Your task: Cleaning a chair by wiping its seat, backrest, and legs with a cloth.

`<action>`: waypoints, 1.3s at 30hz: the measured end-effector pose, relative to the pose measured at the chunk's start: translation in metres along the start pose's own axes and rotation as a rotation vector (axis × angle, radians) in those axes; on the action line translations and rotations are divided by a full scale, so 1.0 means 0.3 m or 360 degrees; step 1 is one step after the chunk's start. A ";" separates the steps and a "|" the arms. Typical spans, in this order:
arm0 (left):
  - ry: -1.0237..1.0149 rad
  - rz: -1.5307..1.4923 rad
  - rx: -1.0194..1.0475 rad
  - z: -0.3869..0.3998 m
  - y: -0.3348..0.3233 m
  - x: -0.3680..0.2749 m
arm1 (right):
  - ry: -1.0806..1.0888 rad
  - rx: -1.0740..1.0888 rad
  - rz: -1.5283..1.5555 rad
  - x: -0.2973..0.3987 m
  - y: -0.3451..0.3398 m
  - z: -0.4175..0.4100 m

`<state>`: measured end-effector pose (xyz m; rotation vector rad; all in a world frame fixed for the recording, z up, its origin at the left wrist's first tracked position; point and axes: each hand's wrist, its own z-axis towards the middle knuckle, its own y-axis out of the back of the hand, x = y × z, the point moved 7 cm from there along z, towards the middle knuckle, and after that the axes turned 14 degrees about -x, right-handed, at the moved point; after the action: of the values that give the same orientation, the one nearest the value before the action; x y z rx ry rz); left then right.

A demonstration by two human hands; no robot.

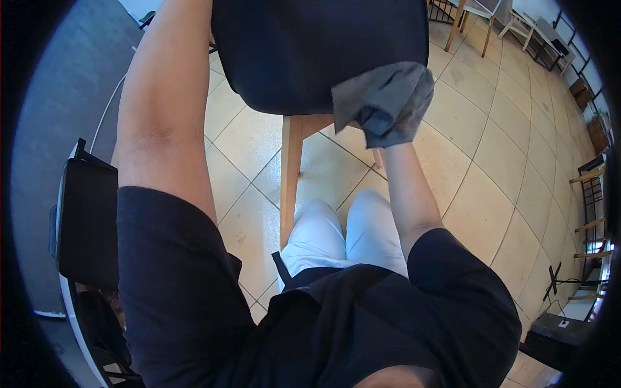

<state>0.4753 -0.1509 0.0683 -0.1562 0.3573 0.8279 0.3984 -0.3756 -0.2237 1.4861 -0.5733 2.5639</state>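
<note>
A chair with a black padded surface [320, 53] and pale wooden legs [291, 179] stands in front of me, its upper part cut off by the picture's top edge. At its lower right corner, a grey cloth [398, 102] wraps around my right hand and touches the black surface. The cloth hides the fingers; only the wrist [400, 153] shows below it. My left arm [165, 97] reaches up along the chair's left side, and its hand is out of view.
Beige floor tiles [475, 194] spread around the chair. A dark grey surface [73, 97] lies at the left, above another black-backed chair [89, 218]. More chairs stand at the upper right and right edge. A black box-like object [558, 334] with a cable is at the lower right.
</note>
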 end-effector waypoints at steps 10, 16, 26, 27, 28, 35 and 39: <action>0.0170 0.0196 -0.0014 -0.039 0.010 -0.023 | -0.0914 0.0272 0.0891 0.074 -0.199 -0.127; 0.0137 0.0197 -0.0027 -0.009 0.021 -0.004 | -0.1366 0.0513 0.1344 0.106 -0.369 -0.014; -0.0273 0.0312 -0.0126 0.003 -0.018 0.138 | 0.0001 0.1010 0.1486 0.371 -0.664 0.461; -0.0203 0.0294 -0.0121 -0.012 -0.036 0.141 | 0.0182 0.0996 0.1355 0.410 -0.661 0.499; -0.0191 0.0266 -0.0045 0.004 -0.044 0.161 | 0.0363 0.0987 0.1238 0.462 -0.671 0.530; -0.0572 0.0440 0.0198 0.011 -0.053 0.108 | 0.1433 0.0200 -0.2137 0.701 -0.669 0.534; -0.0559 0.0100 -0.0984 -0.030 0.107 -0.035 | 0.1348 0.0296 -0.2240 0.704 -0.668 0.542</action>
<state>0.4427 -0.1390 0.0639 -0.5676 -0.2354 0.9894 0.4807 -0.2704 0.0819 0.3177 0.6313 1.7053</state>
